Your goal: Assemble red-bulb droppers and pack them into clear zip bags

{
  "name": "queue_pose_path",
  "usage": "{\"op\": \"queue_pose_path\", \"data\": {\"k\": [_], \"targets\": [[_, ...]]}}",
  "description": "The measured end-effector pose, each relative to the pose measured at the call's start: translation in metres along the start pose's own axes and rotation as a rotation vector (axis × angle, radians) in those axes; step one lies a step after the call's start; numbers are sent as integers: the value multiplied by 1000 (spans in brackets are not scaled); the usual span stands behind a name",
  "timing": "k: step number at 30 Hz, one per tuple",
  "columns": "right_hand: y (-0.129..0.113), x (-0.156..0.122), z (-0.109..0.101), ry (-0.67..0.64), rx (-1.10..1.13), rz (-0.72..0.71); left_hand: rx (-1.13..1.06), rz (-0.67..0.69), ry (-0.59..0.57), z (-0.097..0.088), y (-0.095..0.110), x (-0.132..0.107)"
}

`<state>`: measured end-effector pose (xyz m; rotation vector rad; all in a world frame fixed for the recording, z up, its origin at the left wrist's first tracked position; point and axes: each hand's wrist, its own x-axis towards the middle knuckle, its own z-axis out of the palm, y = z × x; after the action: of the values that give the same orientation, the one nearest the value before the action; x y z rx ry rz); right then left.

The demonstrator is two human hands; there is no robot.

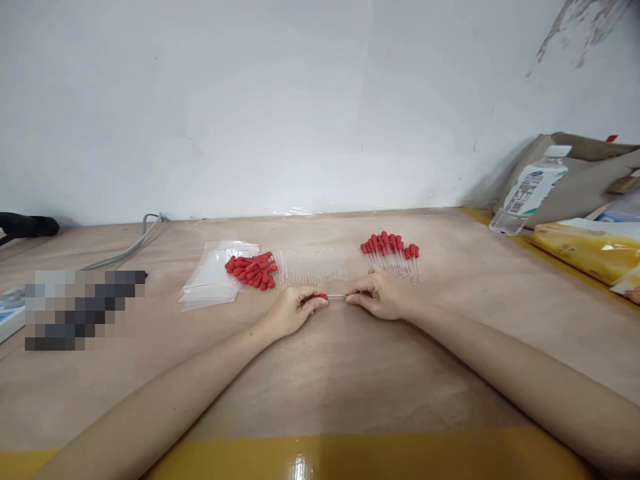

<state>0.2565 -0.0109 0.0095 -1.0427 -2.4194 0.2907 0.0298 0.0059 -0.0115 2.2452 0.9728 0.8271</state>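
Observation:
Between my two hands lies a thin glass dropper tube [337, 297], held level just above the table. My left hand [295, 310] is closed on a red rubber bulb [323, 297] at the tube's left end. The fingers of my right hand [377, 296] pinch the tube's other end. Behind my left hand is a pile of loose red rubber bulbs [253, 271]. A row of bare glass tubes [313, 265] lies beside that pile. Beyond my right hand, several droppers with red bulbs [390, 248] are laid out side by side.
Clear plastic zip bags [213, 277] are stacked left of the bulbs. A grey cable [125, 252] and a blurred-out dark object [87, 313] lie at the left. On the right stand a water bottle [530, 190], a yellow package [585, 250] and a grey bag [580, 173]. A wall closes off the back.

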Motion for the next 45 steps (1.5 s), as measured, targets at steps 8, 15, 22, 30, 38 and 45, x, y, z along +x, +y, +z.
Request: {"op": "queue_pose_path", "data": {"k": [8, 15, 22, 30, 38, 45], "targets": [[-5, -4, 8, 149, -409, -137, 182, 66, 38, -3, 7, 0], [-1, -8, 14, 192, -195, -17, 115, 55, 39, -2, 3, 1], [-9, -4, 16, 147, -211, -52, 29, 60, -24, -1, 1, 0], [-13, 0, 22, 113, -120, 15, 104, 116, -10, 0, 1, -1], [-22, 4, 10, -8, -56, 83, 79, 134, 56, -2, 2, 0], [-8, 3, -32, -86, 115, 271, 71, 55, 129, -7, -5, -2]]}}
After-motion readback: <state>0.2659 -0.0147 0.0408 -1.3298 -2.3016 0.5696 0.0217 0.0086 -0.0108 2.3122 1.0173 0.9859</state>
